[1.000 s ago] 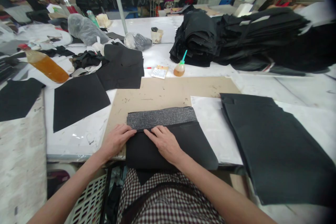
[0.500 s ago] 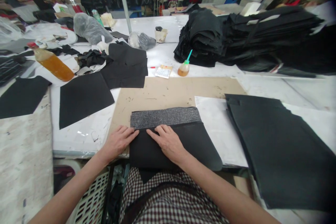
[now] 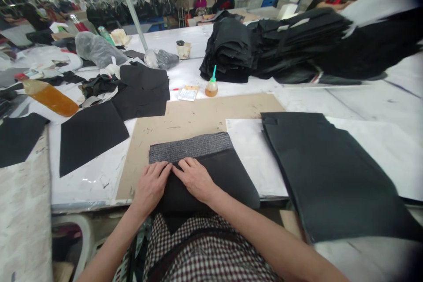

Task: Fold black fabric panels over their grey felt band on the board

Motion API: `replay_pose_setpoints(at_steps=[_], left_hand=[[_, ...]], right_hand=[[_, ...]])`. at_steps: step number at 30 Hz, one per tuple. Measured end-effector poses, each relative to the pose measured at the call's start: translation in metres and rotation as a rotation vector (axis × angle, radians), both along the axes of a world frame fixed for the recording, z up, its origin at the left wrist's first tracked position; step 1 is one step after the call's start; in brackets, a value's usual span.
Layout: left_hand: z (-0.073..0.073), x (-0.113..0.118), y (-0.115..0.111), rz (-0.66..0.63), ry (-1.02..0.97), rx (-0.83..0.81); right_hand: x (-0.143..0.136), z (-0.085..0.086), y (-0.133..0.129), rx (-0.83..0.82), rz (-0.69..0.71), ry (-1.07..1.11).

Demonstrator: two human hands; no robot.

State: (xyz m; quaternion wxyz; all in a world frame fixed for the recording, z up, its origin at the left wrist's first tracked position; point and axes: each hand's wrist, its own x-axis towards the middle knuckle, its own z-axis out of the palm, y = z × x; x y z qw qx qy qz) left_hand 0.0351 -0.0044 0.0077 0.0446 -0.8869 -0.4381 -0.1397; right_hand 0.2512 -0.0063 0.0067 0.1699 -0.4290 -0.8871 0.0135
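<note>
A black fabric panel [image 3: 229, 178] lies at the table's front edge, its near part hanging over toward my lap. Along its far side runs a grey ribbed strip [image 3: 193, 144], with a straight fold line where the two meet. My left hand [image 3: 151, 185] is on the left end of that line, fingers bent and closed on the edge. Close beside it, my right hand [image 3: 194, 179] pinches the same line between thumb and fingers. The thumbs nearly touch. Under the panel is a tan board [image 3: 218, 108]. What the fingertips press underneath is hidden.
Stacked black panels [image 3: 324, 172] overhang the table at right. Behind lies a big black pile [image 3: 264, 50]. A small glue bottle [image 3: 211, 87] with a green nozzle stands beyond the board. At left are loose black pieces [image 3: 92, 134] and a tipped bottle of amber liquid [image 3: 53, 97].
The camera view has turned right, so the scene sits further left. My left hand has come closer to the right hand, its fingers now more bent over the fold line.
</note>
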Motion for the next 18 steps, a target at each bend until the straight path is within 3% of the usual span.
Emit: replay_pose_setpoints(at_steps=[5,7,10,13,15,18], left_hand=[[0.016,0.009,-0.007,0.195,-0.218,0.08],[0.021,0.021,-0.016,0.21,-0.312,0.051],[0.01,0.05,-0.029,0.174,-0.218,-0.008],[-0.011,0.067,-0.036,0.235,-0.058,-0.006],[-0.019,0.064,-0.04,0.265,0.005,0.002],[-0.02,0.045,-0.048,0.291,0.054,0.016]], right_hand=[[0.005,-0.001,-0.002,0.019,0.011,0.033],[0.005,-0.004,-0.001,0.021,0.012,0.05],[0.004,-0.012,-0.001,0.01,0.026,0.102],[0.004,-0.016,-0.001,-0.007,0.034,0.133],[0.007,-0.016,-0.002,-0.01,0.021,0.118],[0.02,-0.015,-0.004,0.004,-0.03,0.085]])
